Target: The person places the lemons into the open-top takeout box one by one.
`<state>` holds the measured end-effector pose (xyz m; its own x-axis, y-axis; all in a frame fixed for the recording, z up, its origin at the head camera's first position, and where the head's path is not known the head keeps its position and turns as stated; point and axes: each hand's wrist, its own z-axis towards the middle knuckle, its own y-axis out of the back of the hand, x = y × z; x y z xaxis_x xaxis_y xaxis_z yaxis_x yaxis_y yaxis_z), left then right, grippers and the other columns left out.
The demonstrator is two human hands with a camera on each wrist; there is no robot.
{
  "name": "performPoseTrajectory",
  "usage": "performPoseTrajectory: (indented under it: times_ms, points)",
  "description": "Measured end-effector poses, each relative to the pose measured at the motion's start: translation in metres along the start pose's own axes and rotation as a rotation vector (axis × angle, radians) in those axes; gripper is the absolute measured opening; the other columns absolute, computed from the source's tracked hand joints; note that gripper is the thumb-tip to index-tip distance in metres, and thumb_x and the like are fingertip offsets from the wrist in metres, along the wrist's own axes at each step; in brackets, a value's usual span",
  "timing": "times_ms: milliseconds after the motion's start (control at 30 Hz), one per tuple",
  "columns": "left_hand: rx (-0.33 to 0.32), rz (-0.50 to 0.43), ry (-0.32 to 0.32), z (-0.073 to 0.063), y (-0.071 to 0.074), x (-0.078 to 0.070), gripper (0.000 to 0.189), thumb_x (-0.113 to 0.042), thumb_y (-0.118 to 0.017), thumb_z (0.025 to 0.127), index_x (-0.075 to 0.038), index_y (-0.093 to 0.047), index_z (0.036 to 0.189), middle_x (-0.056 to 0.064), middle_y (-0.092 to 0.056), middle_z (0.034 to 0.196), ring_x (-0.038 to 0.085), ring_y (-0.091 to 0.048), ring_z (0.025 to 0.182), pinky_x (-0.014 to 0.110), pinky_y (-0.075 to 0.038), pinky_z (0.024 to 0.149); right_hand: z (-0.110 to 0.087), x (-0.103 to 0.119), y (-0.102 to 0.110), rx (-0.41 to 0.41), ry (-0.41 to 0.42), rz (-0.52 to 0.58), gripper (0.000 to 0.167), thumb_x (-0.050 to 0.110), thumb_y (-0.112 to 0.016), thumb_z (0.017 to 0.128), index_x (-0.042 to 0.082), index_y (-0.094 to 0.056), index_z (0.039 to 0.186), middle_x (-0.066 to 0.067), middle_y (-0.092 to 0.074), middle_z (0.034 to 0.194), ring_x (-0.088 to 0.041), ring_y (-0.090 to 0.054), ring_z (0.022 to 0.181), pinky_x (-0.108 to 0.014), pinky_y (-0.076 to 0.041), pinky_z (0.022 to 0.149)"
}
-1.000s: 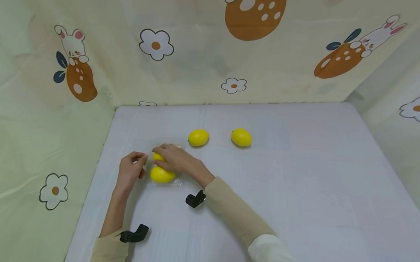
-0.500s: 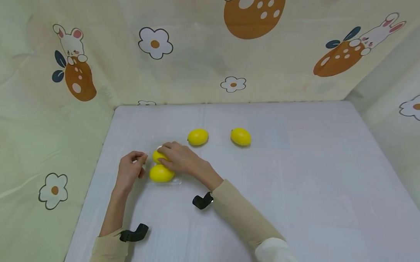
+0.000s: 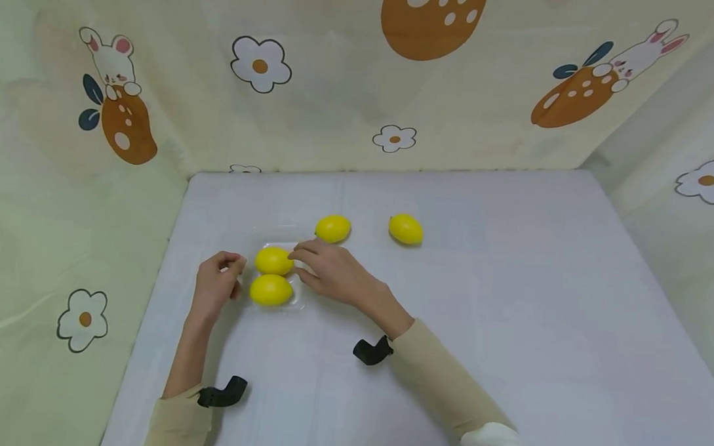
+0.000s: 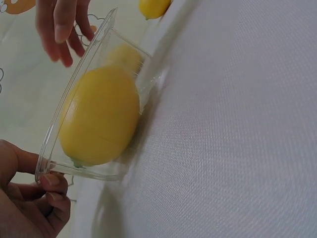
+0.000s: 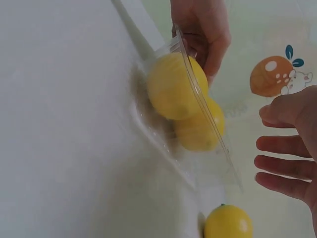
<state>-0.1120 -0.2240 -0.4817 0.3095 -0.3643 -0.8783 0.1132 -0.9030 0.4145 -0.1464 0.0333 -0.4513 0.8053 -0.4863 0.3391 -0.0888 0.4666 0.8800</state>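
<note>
Two yellow lemons, a farther one (image 3: 273, 261) and a nearer one (image 3: 270, 290), lie side by side in a clear plastic box (image 4: 95, 173). At the box's left, my left hand (image 3: 214, 285) pinches its rim between thumb and curled fingers, as the left wrist view shows. My right hand (image 3: 339, 269) is just right of the box, with its fingertips by the farther lemon in the head view. In the right wrist view its fingers (image 5: 285, 145) are spread and hold nothing, apart from the box.
Behind the right hand a loose lemon (image 3: 333, 228) lies on the white-covered table (image 3: 507, 307). Another lemon (image 3: 406, 229) lies farther right. A patterned cloth (image 3: 326, 97) rises behind the table and along its sides.
My right hand has let go of the farther lemon and drawn back to the right, leaving it in the box. My left hand keeps its place at the rim.
</note>
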Motion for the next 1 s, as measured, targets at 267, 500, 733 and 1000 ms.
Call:
performPoseTrajectory:
  times_ms: [267, 500, 733, 1000]
  points:
    - [-0.007, 0.009, 0.006, 0.000, 0.004, -0.002, 0.032, -0.020, -0.057, 0.105, 0.007, -0.061, 0.122, 0.014, -0.057, 0.097, 0.010, -0.047, 0.048, 0.023, -0.044, 0.050, -0.020, -0.005, 0.014, -0.034, 0.011, -0.035, 0.027, 0.016, -0.070, 0.098, 0.008, -0.071, 0.124, -0.007, -0.070, 0.124, -0.022, -0.066, 0.117, -0.032, -0.055, 0.099]
    - [-0.004, -0.006, 0.002, 0.001, 0.004, -0.003, 0.032, -0.020, -0.057, 0.105, 0.008, -0.061, 0.121, 0.014, -0.057, 0.096, 0.010, -0.047, 0.048, 0.023, -0.044, 0.050, -0.021, -0.022, 0.015, -0.085, -0.027, -0.048, 0.031, 0.013, -0.073, 0.096, 0.007, -0.068, 0.126, -0.009, -0.069, 0.127, -0.027, -0.063, 0.119, -0.040, -0.051, 0.105]
    - [0.006, -0.023, 0.014, 0.002, 0.003, -0.002, 0.031, -0.019, -0.058, 0.105, 0.007, -0.062, 0.120, 0.014, -0.058, 0.097, 0.011, -0.047, 0.049, 0.022, -0.043, 0.051, -0.012, -0.048, 0.011, -0.061, -0.111, -0.036, 0.052, 0.016, -0.077, 0.093, 0.008, -0.057, 0.140, -0.018, -0.053, 0.148, -0.037, -0.051, 0.134, -0.051, -0.042, 0.115]
    - [0.010, -0.040, 0.000, 0.003, 0.003, 0.000, 0.032, -0.019, -0.058, 0.104, 0.009, -0.061, 0.121, 0.017, -0.059, 0.100, 0.009, -0.046, 0.047, 0.023, -0.043, 0.050, 0.003, -0.071, -0.003, 0.062, -0.233, 0.039, 0.067, 0.025, -0.077, 0.093, 0.014, -0.046, 0.151, -0.019, -0.036, 0.161, -0.041, -0.039, 0.144, -0.060, -0.036, 0.117]
